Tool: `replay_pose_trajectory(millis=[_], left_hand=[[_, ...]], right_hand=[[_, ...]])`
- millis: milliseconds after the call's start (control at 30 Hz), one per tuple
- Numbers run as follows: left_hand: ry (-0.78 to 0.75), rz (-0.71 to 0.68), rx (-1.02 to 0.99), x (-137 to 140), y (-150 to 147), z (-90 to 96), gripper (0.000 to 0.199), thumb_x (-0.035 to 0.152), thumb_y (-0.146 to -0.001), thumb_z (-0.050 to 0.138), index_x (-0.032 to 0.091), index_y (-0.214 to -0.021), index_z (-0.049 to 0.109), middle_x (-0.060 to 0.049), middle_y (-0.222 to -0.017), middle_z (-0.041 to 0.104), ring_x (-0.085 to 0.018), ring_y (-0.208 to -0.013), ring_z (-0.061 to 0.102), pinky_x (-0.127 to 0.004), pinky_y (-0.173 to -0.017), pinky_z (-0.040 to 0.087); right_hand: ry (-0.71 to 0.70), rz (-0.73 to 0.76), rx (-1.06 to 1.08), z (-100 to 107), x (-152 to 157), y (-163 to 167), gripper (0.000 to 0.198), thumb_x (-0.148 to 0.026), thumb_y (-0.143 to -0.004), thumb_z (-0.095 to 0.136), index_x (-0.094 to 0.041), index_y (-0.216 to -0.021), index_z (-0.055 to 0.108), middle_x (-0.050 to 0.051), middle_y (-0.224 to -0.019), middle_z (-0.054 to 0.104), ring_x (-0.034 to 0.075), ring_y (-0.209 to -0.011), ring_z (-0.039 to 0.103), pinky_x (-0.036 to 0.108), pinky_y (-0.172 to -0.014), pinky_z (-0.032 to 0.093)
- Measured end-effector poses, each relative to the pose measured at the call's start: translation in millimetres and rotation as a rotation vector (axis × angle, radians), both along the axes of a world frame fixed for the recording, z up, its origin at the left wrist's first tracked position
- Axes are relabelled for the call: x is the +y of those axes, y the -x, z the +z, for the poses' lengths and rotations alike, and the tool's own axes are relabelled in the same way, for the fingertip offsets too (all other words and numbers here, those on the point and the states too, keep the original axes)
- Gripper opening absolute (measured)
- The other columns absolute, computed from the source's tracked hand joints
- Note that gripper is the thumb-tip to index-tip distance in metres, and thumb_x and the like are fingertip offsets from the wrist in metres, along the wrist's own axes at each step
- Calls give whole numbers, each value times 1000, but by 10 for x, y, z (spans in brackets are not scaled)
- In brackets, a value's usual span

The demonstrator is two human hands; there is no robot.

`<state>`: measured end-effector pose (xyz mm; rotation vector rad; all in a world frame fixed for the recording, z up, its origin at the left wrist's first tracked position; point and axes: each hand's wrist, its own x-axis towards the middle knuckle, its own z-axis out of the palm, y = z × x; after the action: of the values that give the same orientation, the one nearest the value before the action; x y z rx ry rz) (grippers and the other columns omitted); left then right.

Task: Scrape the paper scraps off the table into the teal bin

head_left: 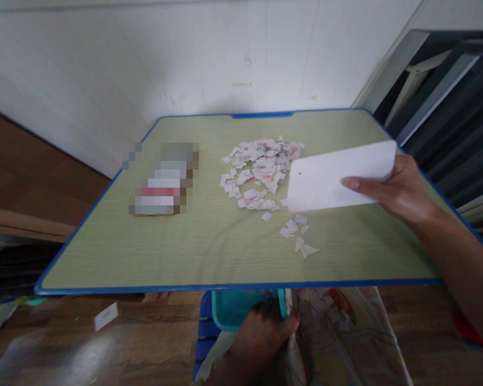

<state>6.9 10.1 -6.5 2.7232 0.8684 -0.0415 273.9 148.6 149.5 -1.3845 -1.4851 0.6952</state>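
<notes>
My right hand (400, 187) grips a flat white card (330, 179) with a small hole near its left end, thumb on top. The card's left edge touches or nearly touches a heap of small torn paper pieces (268, 161) in the table's middle. Several loose scraps (292, 225) lie nearer the front edge. Below that edge, my left hand (265, 327) is closed around the rim of a turquoise plastic container (227, 311). The container is partly hidden under the table, and its contents do not show clearly.
The light green table (145, 252) has a blue rim. A blurred-out box-like object (161, 182) lies on its left. Patterned fabric or sheeting (346, 343) with scraps and a blue slatted piece (207, 327) are below. Dark panels (454, 102) lean at the right; a paper slip (106, 316) lies on the floor.
</notes>
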Motion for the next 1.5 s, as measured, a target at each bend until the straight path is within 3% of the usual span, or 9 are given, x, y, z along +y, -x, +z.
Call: replay_pose_trajectory(millis=[500,733,967,1200,1367,1500], left_hand=[[15,8,-5,-5,-9,-8,35,21,-80,41,26,-115,35,-4,-79,54,-21,-72,51,-32,-58,40],[4,-4,-9,8,2,2,35,24,-80,40,25,-115,34,-4,-77,54,-22,-70,51,-33,-56,39],[16,-9,26,15,-4,20,37,20,-80,40,26,-115,34,-4,-79,55,-21,-72,51,-33,-59,40],[34,-15,12,19,-5,22,37,20,-79,39,25,-116,34,-6,-80,56,-24,-72,52,-36,-57,41],[52,-6,22,19,-8,31,38,20,-79,38,26,-116,34,-5,-79,55,-24,-73,51,-36,-58,42],[47,-3,10,27,-17,26,36,19,-79,40,25,-114,36,-6,-84,55,-24,-76,51,-35,-59,42]], right_hand=[[-9,7,11,-52,47,53,21,-21,-57,66,-22,-78,63,-6,-73,62,4,-56,53,12,-49,42],[17,40,-36,-27,37,29,11,-21,-54,67,-19,-64,63,-6,-61,60,4,-47,49,12,-40,38],[-74,2,-94,16,-9,-6,9,-21,-53,68,-17,-57,61,-5,-55,56,5,-45,46,14,-38,35],[25,67,-34,30,-34,-39,11,-18,-52,68,-18,-62,62,-4,-59,59,8,-47,49,17,-39,37],[-48,-41,139,25,-19,-66,16,-17,-54,67,-20,-69,63,-4,-63,60,8,-48,50,18,-41,39],[-10,-33,119,22,-2,-78,15,-16,-55,66,-20,-69,63,-4,-64,60,7,-48,51,17,-41,39]])
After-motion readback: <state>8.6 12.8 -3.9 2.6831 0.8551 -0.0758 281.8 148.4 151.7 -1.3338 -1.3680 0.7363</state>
